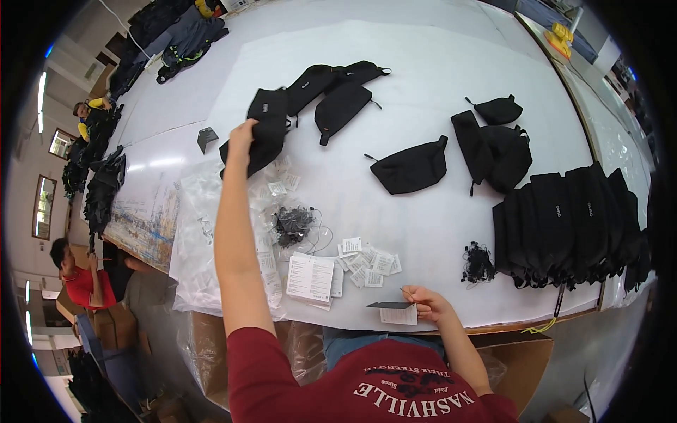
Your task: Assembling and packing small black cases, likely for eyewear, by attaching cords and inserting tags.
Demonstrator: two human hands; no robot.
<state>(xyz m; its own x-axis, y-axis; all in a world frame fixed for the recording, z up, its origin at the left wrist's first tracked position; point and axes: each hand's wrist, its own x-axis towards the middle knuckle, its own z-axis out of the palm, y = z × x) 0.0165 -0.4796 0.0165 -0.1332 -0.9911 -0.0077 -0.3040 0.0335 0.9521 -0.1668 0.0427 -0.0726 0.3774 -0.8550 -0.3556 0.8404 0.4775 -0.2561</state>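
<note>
With my left arm stretched far over the white table, my left hand (242,139) grips the edge of a black zip pouch (269,113). Part of another black pouch or fold shows beneath that hand. Near the table's front edge, my right hand (429,304) pinches a folded hang tag (396,312), dark on one face and white on the other. Left of it lie a stack of white printed cards (310,276) and a scatter of small white labels (371,264). A tangle of black tag strings (293,224) sits just behind the cards.
More loose pouches (409,167) lie across the table (423,70). Packed pouches (564,218) stand in a row at the right, beside a second string bundle (479,262). Clear plastic bags (201,240) cover the left edge. Two other people are at the far left.
</note>
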